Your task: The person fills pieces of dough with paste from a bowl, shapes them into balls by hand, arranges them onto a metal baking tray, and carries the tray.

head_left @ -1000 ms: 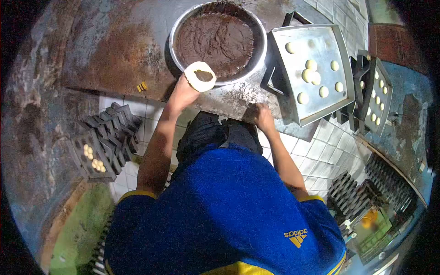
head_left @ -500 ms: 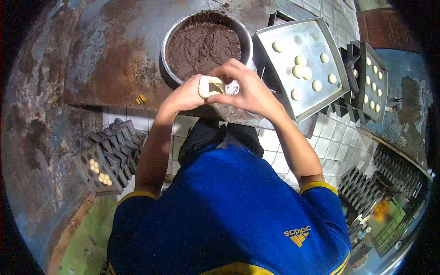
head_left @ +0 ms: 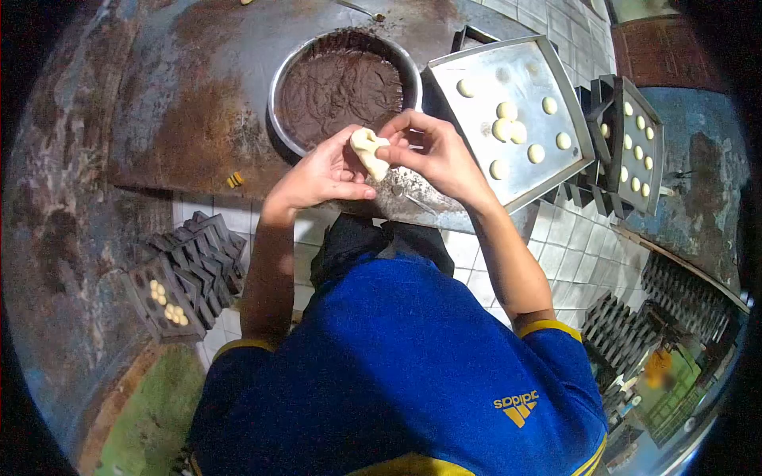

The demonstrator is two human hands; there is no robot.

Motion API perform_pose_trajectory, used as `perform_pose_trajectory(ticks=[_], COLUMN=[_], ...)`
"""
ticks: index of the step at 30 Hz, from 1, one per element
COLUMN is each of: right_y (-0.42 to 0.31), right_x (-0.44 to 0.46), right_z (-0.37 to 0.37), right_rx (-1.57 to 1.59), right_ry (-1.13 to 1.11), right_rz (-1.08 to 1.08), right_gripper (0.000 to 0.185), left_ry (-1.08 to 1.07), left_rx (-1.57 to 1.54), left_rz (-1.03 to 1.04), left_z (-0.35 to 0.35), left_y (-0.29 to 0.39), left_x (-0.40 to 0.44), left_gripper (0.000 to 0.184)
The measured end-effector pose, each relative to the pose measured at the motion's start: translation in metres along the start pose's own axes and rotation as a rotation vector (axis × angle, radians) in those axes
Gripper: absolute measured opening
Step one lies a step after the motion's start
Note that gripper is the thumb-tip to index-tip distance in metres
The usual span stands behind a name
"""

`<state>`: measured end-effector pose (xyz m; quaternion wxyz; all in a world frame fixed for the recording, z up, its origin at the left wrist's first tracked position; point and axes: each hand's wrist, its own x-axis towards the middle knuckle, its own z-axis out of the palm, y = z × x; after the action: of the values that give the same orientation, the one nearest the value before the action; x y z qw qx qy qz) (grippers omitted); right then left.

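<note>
Worktable [head_left: 198, 95]; tray [head_left: 476, 111] of dough balls [head_left: 517, 132], right, apparently parked within reach; bowl [head_left: 412, 83] of dark filling [head_left: 341, 91], likely kept close for access; left hand [head_left: 325, 170], half-curled, cradling; right hand [head_left: 440, 155], pinching, presumably to steady; dough piece [head_left: 369, 151], between both hands, bowl's near side, long axis running bowl-to-wearer, near end slanting right

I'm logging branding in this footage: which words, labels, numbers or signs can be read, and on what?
"adidas": yellow lettering, upside down in this view, on the blue shirt.
No other text is readable; any marking on the small yellow item is too small to read.
</note>
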<state>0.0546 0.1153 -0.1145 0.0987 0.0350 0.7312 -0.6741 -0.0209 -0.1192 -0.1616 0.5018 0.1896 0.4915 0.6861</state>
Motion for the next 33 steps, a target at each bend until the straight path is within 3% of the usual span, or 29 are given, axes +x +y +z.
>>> perform_pose_trajectory(ticks=[3,4,5,7,8,9,11,12,13,15,16,17,19,20,23,25,28,31,32,33], right_y=[-0.009,-0.016,-0.022,-0.039,-0.056,-0.053,-0.044,-0.045,-0.044,-0.04,-0.045,-0.042,-0.033,-0.028,-0.022,-0.037,-0.036,-0.009,-0.005,0.001], right_x=[-0.008,-0.012,-0.016,-0.024,-0.032,-0.033,-0.033,-0.033,-0.035,-0.039,-0.043,-0.047,-0.055,-0.059,-0.069,-0.074,-0.082,-0.081,-0.081,-0.081], right_z=[-0.009,-0.012,-0.015,-0.023,-0.026,-0.029,-0.036,-0.043,-0.051,-0.069,-0.076,-0.085,-0.101,-0.106,-0.108,-0.117,-0.132,-0.147,-0.152,-0.155], right_rx=[0.161,0.171,0.172,-0.253,-0.399,-0.398,-0.776,-0.756,-0.758,-0.507,-0.44,-0.44,-0.346,-0.318,-0.057,-0.142,-0.576,-0.574,-0.533,-0.529], right_ry=[0.015,0.019,0.019,0.111,0.091,0.097,0.108,0.103,0.107,0.109,0.123,0.127,0.157,0.178,0.234,0.282,0.218,0.205,0.249,0.244], right_rz=[0.064,0.073,0.07,-0.168,-0.136,-0.134,-0.449,-0.456,-0.457,-0.315,-0.321,-0.318,-0.282,-0.24,-0.203,-0.224,-0.458,-0.479,-0.494,-0.499], right_gripper=[0.031,0.047,0.047,0.061,0.077,0.077,0.077,0.066,0.066,0.052,0.039,0.039,0.032,0.03,0.035,0.045,0.075,0.062,0.04,0.04], left_ry=[0.117,0.186,0.186,0.282,0.34,0.335,0.328,0.32,0.309,0.295,0.165,0.162,0.167,0.19,0.341,0.329,0.406,0.386,0.396,0.402], left_rx=[-0.089,-0.096,-0.094,-0.045,-0.074,-0.072,-0.128,-0.125,-0.17,-0.262,-0.313,-0.313,-0.179,0.057,0.059,0.01,-0.179,-0.183,-0.171,-0.169], left_rz=[0.08,-0.057,-0.056,0.022,0.111,0.108,0.006,0.005,0.005,0.004,-0.027,-0.029,0.042,0.114,0.153,0.104,0.168,-0.006,-0.036,-0.033], left_z=[0.031,0.028,0.031,0.045,0.06,0.064,0.074,0.079,0.085,0.095,0.088,0.093,0.112,0.123,0.149,0.149,0.176,0.186,0.186,0.186], left_y=[0.02,0.016,0.014,0.012,0.011,0.009,0.005,0.007,0.011,0.017,0.014,0.011,0.015,0.019,0.012,0.004,0.001,0.009,0.01,0.01], left_x=[0.011,0.014,0.018,0.031,0.042,0.045,0.052,0.058,0.063,0.071,0.071,0.074,0.078,0.082,0.104,0.114,0.132,0.135,0.136,0.138], left_gripper=[0.051,0.04,0.04,0.033,0.029,0.029,0.028,0.028,0.031,0.037,0.04,0.04,0.042,0.042,0.04,0.037,0.036,0.035,0.034,0.034])
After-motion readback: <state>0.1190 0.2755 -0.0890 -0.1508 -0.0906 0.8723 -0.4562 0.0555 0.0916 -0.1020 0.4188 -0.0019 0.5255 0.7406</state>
